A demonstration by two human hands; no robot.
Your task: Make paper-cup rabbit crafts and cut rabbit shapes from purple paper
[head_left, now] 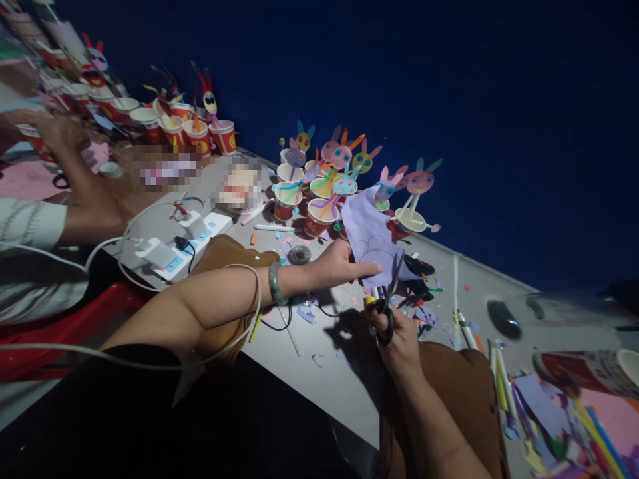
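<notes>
A sheet of purple paper (367, 223) with pencilled rounded outlines is pinched in my left hand (342, 263), which wears a bangle (274, 283) at the wrist. My right hand (399, 339) grips black-handled scissors (395, 283), whose blades point up at the paper's lower right edge. Whether the blades touch the paper is hard to tell. Just behind the sheet stand several red paper cups (319, 218) with paper rabbit heads (338, 155) on coloured stems. Paper scraps (305, 311) lie scattered under and around both hands.
A white power strip (200, 246) with chargers and cables sits at left; one white cable crosses my left forearm. A co-worker's arm (80, 179) is at far left, near more red cups (223, 138). At right are a computer mouse (504, 319), coloured strips (594, 426) and a stack of cups (584, 372).
</notes>
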